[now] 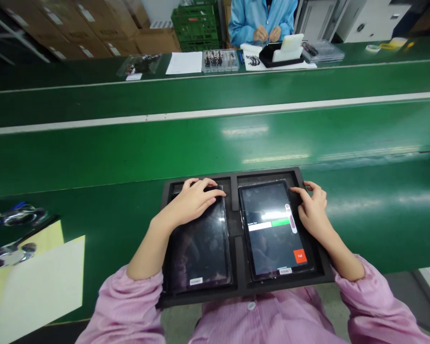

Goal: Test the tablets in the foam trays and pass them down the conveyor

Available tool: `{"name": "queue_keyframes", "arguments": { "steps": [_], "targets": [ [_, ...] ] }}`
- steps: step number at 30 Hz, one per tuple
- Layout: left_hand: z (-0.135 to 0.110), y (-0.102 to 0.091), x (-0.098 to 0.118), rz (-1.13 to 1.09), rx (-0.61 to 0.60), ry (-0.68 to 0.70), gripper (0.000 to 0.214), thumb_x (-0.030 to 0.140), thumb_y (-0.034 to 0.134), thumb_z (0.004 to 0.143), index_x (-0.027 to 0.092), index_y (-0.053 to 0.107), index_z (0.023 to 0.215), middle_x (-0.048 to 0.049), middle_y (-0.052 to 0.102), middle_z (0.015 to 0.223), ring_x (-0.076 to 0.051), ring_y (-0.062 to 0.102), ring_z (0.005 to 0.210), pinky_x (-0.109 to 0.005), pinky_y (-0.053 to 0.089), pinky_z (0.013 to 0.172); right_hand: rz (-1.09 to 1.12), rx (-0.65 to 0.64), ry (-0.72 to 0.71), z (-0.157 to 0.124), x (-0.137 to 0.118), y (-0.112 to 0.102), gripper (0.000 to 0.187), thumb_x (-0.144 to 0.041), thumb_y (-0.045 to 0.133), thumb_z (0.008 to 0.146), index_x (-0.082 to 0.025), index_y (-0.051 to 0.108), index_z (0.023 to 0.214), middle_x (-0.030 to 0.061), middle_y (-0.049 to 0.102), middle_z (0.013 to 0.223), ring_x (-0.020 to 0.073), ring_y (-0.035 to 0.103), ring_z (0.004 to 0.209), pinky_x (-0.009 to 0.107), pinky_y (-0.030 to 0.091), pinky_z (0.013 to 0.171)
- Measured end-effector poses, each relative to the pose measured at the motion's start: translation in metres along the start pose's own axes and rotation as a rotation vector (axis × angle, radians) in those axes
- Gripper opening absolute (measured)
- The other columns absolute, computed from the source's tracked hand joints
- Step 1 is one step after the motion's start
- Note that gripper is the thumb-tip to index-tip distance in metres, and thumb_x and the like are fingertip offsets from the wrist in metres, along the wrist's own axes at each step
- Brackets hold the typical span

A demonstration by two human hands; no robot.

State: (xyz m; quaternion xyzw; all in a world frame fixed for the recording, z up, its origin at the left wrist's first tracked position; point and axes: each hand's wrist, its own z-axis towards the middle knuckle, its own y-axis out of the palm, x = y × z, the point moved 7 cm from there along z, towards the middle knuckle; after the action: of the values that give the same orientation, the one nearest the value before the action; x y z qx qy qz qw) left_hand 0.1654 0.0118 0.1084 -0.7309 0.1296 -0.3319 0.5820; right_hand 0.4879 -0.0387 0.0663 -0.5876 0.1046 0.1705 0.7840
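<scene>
**Two tablets in a foam tray, seen from the wearer's head.** A black foam tray (245, 286) lies on the near edge of a green counter (215, 148), with two compartments side by side, split by a foam divider (235, 192). Each compartment holds one tablet, lying flat. The left tablet (200, 248) has a dark screen. The right tablet (272, 229) is lit and shows a white bar (260, 226), a green bar (280, 222) and a red "Fail" button (300, 256).

The two hands are well apart, one on each side of the divider. The left hand (195, 200) curls over the far end of the left tablet, clamped on that edge. The right hand (313, 209) has its fingertips (296, 191) at the right tablet's far right edge; whether it grips there cannot be told. Both forearms emerge from pink sleeves (129, 306).

Two sheets of paper (39, 286) lie to the left, under shiny parts (10, 253). Across the counter, a co-worker in a blue smock (261, 19) holds both hands together (267, 33) behind a clear parts tray (220, 60).
</scene>
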Motion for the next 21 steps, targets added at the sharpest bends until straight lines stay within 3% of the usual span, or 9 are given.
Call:
{"name": "queue_keyframes", "arguments": {
  "steps": [4,8,12,16,19,21],
  "targets": [
    [-0.001,0.005,0.005,-0.019,-0.013,0.019,0.041,0.031,0.029,0.104,0.031,0.067,0.119,-0.0053,0.065,0.117,-0.023,0.06,0.112,-0.059,0.026,0.113,0.01,-0.006,0.003,0.0,0.001,0.001,0.06,-0.005,0.045,0.07,-0.028,0.062,0.123,0.0143,0.043,0.132,0.034,0.045,0.115,0.057,0.047,0.088],
    [-0.003,0.012,0.009,0.069,0.048,0.039,0.04,0.033,0.03,0.105,0.03,0.062,0.129,-0.0096,0.057,0.139,-0.027,0.051,0.131,-0.063,0.017,0.118,0.01,-0.004,0.011,0.0,0.001,0.0,0.059,-0.004,0.044,0.07,-0.028,0.062,0.122,0.014,0.043,0.132,0.0334,0.046,0.114,0.057,0.047,0.089],
    [0.001,0.022,0.006,0.166,0.012,-0.014,0.038,0.038,0.034,0.104,0.027,0.064,0.125,-0.013,0.056,0.138,-0.032,0.05,0.13,-0.062,0.031,0.111,0.0,-0.008,0.008,0.001,0.0,0.0,0.059,-0.003,0.044,0.07,-0.027,0.062,0.121,0.014,0.043,0.132,0.0331,0.046,0.114,0.057,0.048,0.089],
    [0.011,0.022,0.01,0.208,-0.032,-0.025,0.037,0.04,0.037,0.103,0.025,0.068,0.117,-0.0124,0.059,0.126,-0.031,0.056,0.116,-0.052,0.046,0.098,-0.012,-0.013,0.002,0.001,0.0,0.0,0.059,-0.003,0.044,0.071,-0.027,0.062,0.121,0.0142,0.043,0.132,0.0326,0.047,0.114,0.056,0.048,0.089],
    [0.013,0.019,0.013,0.166,-0.063,-0.015,0.038,0.042,0.036,0.102,0.024,0.069,0.114,-0.012,0.059,0.124,-0.03,0.056,0.114,-0.047,0.049,0.096,-0.014,-0.014,0.006,0.001,0.0,0.0,0.058,-0.003,0.043,0.071,-0.027,0.062,0.121,0.0141,0.043,0.132,0.0325,0.047,0.114,0.055,0.049,0.088],
    [0.008,0.015,0.01,0.086,-0.074,-0.013,0.04,0.042,0.036,0.103,0.025,0.063,0.126,-0.0113,0.057,0.132,-0.029,0.054,0.121,-0.046,0.046,0.103,-0.009,-0.014,0.009,0.001,0.001,0.001,0.057,-0.003,0.043,0.072,-0.027,0.061,0.121,0.0143,0.042,0.132,0.0329,0.047,0.115,0.055,0.049,0.089]
  ]
}}
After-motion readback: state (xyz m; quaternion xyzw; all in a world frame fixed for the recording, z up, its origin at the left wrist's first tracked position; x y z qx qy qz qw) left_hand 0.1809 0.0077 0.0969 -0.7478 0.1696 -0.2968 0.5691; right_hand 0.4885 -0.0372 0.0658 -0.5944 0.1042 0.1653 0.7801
